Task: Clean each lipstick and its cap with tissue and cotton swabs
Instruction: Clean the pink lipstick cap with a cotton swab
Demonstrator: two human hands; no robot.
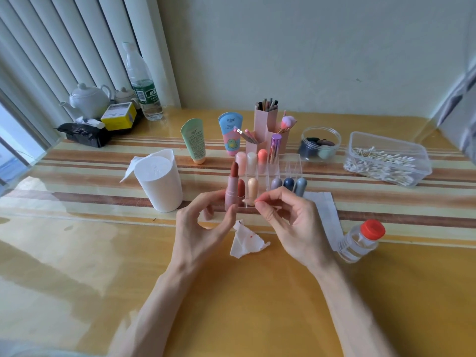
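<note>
My left hand (203, 228) grips an uncapped pink lipstick (231, 189) upright, its dark red bullet extended. My right hand (288, 222) pinches a cotton swab (247, 201) whose tip points left toward the lipstick tube. A crumpled tissue (244, 240) with a red smear lies on the table between my hands. Behind stands a clear acrylic organizer (291, 166) with several capped lipsticks. A flat tissue sheet (324, 210) lies to the right, partly under my right hand.
A tissue roll (159, 181) stands at left. A clear box of cotton swabs (386, 161) is at right, a red-capped bottle (360, 240) near my right wrist. Two cream tubes (195, 140), pink brush holders (268, 124), a jar (319, 143), a water bottle (144, 83) and teapot (87, 99) stand behind.
</note>
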